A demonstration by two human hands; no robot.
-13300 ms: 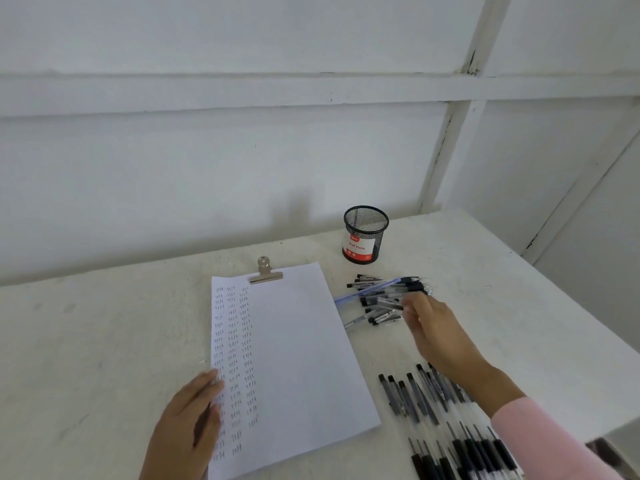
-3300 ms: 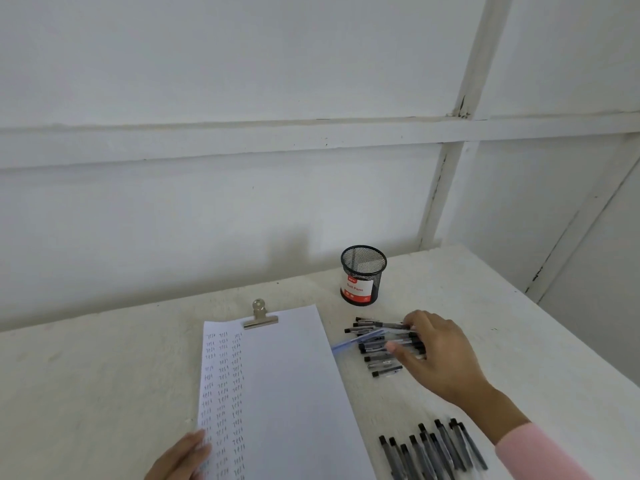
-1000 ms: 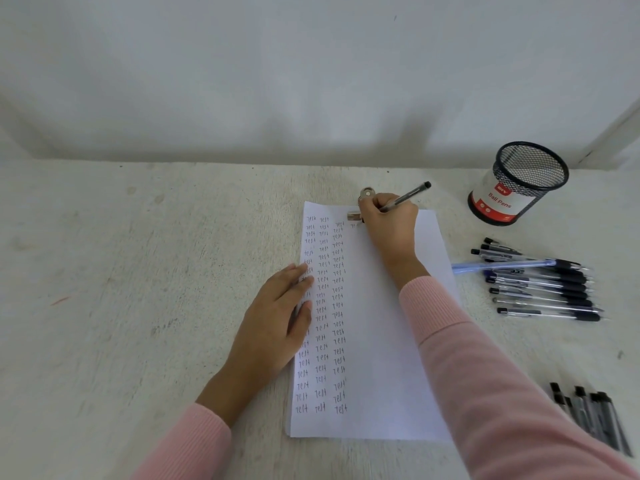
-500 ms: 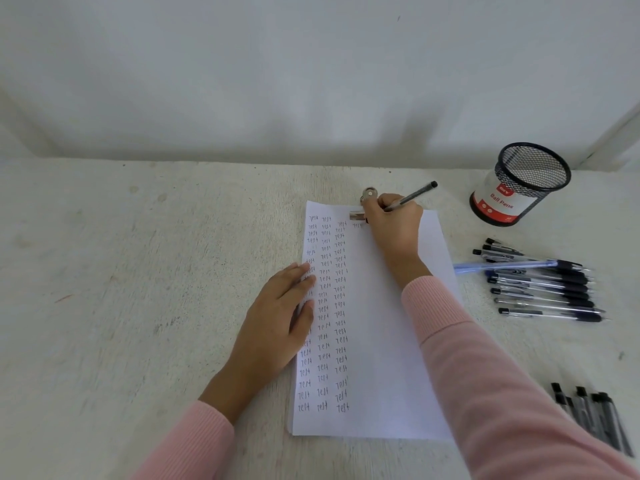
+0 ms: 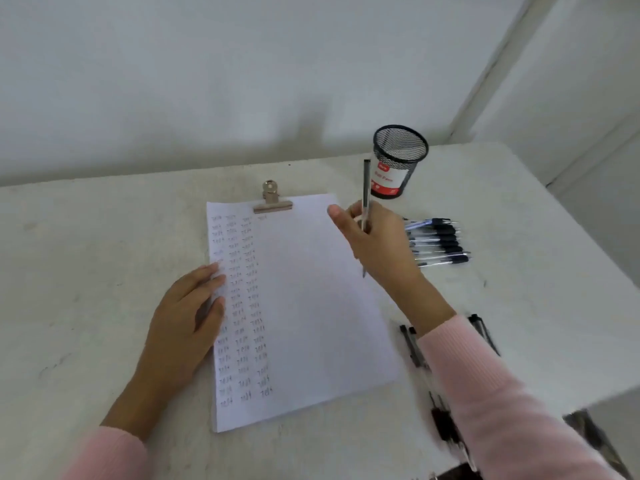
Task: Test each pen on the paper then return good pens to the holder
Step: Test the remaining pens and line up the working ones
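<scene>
- Pen in right hand: probably light and rigid, with a smooth, narrow barrel, so apt to slip or roll in a loose grip.
- Best taken low on the barrel, just above the tip, for writing. Mid-barrel likely better for dropping it tip first into holder.
- Pinched between thumb and curled fingers of that hand, with one digit stretched out toward the sheet's top right corner.
- Stands nearly upright, tip down at the right edge of paper, back end rising in front of the holder. Contact with the sheet unclear.
- Looks slim and grey, thin as a drawn line. No cap visible, finer detail blurred.
- Left hand flat on the paper's left edge, fingers straight and close together, pressing the sheet to counter.
- Paper white, gripped at the top by metal clip. Three columns of small test scribbles down the left side, one faint mark starting a fourth.
- Holder a black mesh cup with a red and white label, upright on the counter beyond the paper's top right corner.
- Row of black-capped pens side by side just right of the right hand, more pens nearer, partly hidden by pink sleeve.
</scene>
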